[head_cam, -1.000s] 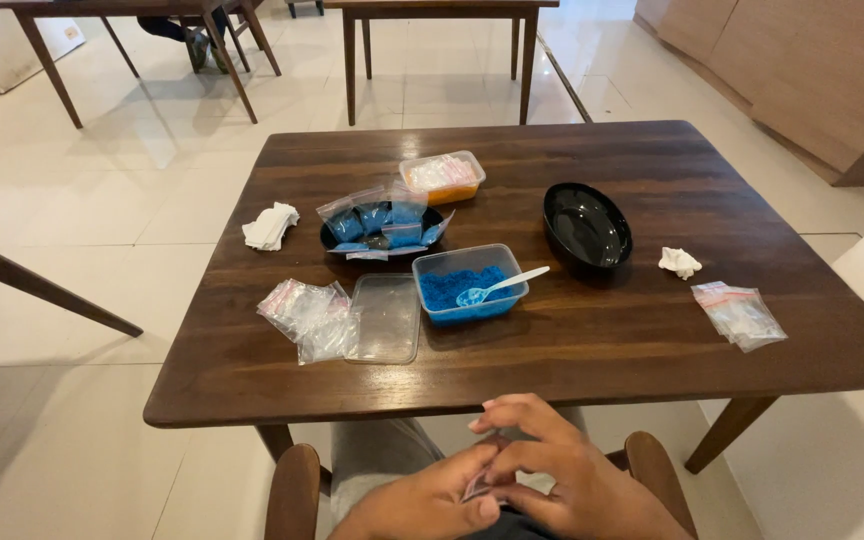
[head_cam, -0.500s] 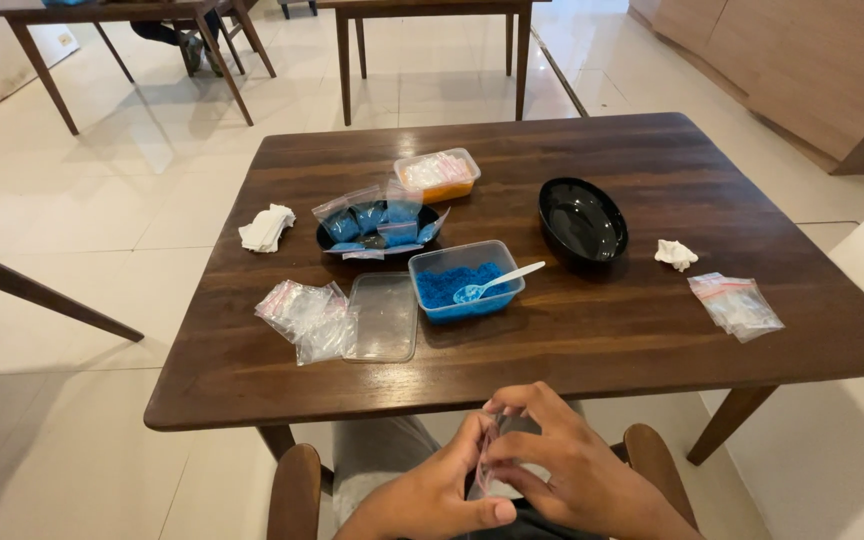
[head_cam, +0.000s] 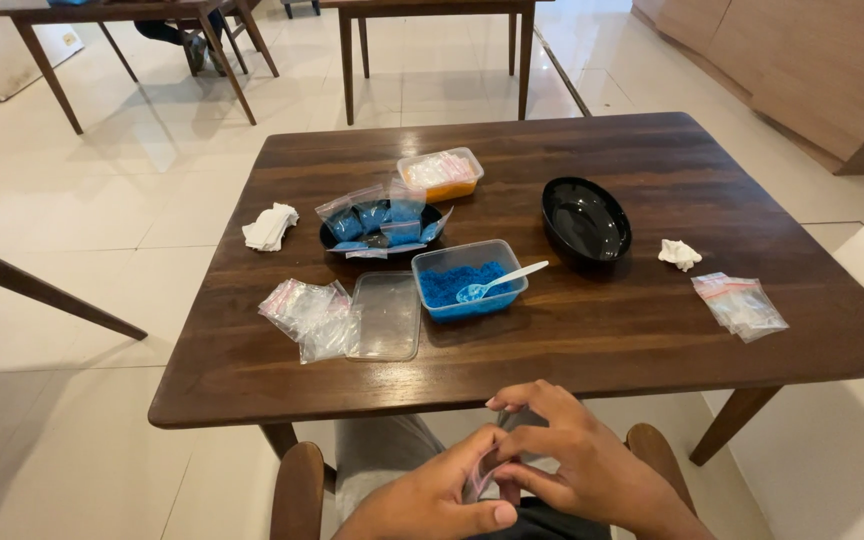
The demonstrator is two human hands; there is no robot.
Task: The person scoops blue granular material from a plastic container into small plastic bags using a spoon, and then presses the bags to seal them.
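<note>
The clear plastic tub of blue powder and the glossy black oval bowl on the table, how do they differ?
The clear plastic tub of blue powder is rectangular and see-through; the glossy black oval bowl is rounded and opaque. The tub holds blue powder and a white plastic spoon; the bowl looks empty. The tub lies nearer the person, the bowl farther right. Both stand upright and uncovered on the dark wooden table.

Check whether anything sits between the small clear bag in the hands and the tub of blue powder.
Nothing visible does. The left hand and right hand pinch the small clear bag below the table edge; bare wood lies between there and the blue powder tub. The clear lid lies left of that line.
</note>
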